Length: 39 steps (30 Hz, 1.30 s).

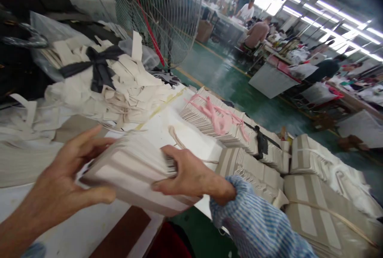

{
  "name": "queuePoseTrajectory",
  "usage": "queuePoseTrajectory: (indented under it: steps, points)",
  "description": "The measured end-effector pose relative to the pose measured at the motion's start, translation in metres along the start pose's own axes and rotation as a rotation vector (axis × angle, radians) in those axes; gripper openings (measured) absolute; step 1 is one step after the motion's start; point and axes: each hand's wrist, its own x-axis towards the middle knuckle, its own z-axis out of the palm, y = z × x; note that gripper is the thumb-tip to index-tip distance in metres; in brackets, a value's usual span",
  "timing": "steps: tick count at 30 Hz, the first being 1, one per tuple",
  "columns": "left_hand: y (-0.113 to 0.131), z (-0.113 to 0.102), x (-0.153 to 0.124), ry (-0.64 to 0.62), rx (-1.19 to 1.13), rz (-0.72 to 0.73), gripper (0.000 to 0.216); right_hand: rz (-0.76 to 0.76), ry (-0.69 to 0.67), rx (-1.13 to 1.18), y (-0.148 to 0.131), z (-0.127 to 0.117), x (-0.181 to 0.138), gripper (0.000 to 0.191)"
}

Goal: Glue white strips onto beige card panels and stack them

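A thick stack of cream and grey-brown fabric pieces (131, 170) is tilted over the white table's front edge, slightly blurred. My right hand (188, 172) grips its right end, thumb on the near face and fingers over the top. Around the left end, my left hand (68, 170) is open, its thumb stretched across the near face and its fingers apart; whether it touches the stack I cannot tell. Behind the stack, a thin beige strip (176, 137) lies on the white tabletop (161, 120).
Loose cream scraps (134, 82) and a knotted black cloth strip (100, 64) lie at the left. Behind them stands a large wire-caged fan (167, 14). Pink-tied (220, 116) and other bundles (317, 206) line the right. People work at tables beyond the green floor (215, 66).
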Motion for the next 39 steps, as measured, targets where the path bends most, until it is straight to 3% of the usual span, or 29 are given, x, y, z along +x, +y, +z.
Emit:
queuePoseTrajectory:
  steps: [2, 4, 7, 10, 13, 16, 20, 27, 30, 33, 39]
  points:
    - [0.008, 0.032, 0.034, -0.032, -0.057, 0.182, 0.088, 0.140, 0.204, 0.146, 0.028, -0.023, -0.029, 0.053]
    - [-0.001, 0.078, 0.062, 0.008, 0.071, 0.215, 0.053, 0.328, 0.379, 0.362, 0.060, -0.044, -0.058, 0.059]
    - [-0.033, 0.152, 0.084, -0.177, 0.186, 0.261, 0.030, 0.573, 0.603, 0.567, 0.108, -0.068, -0.097, 0.068]
    - [-0.061, 0.213, 0.092, -0.385, 0.293, 0.341, 0.027, 0.685, 0.705, 0.603, 0.146, -0.081, -0.123, 0.066]
    - [-0.071, 0.252, 0.099, -0.461, 0.412, 0.369, 0.036, 0.761, 0.756, 0.610, 0.173, -0.081, -0.133, 0.059]
    - [-0.073, 0.272, 0.108, -0.468, 0.528, 0.357, 0.039, 0.822, 0.754, 0.603, 0.190, -0.072, -0.127, 0.048]
    - [-0.076, 0.280, 0.117, -0.497, 0.619, 0.335, 0.035, 0.932, 0.701, 0.546, 0.207, -0.057, -0.112, 0.029]
    - [-0.071, 0.277, 0.132, -0.465, 0.618, 0.242, 0.035, 1.045, 0.669, 0.230, 0.223, -0.045, -0.099, 0.033]
    - [-0.053, 0.284, 0.130, -0.405, 0.561, 0.174, 0.041, 1.083, 0.644, 0.072, 0.224, -0.042, -0.092, 0.035]
    - [-0.026, 0.306, 0.118, -0.392, 0.449, 0.116, 0.045, 1.127, 0.601, -0.056, 0.222, -0.039, -0.084, 0.036]
    - [0.024, 0.365, 0.064, -0.577, 0.160, 0.000, 0.032, 1.147, 0.550, -0.227, 0.217, -0.032, -0.077, 0.036]
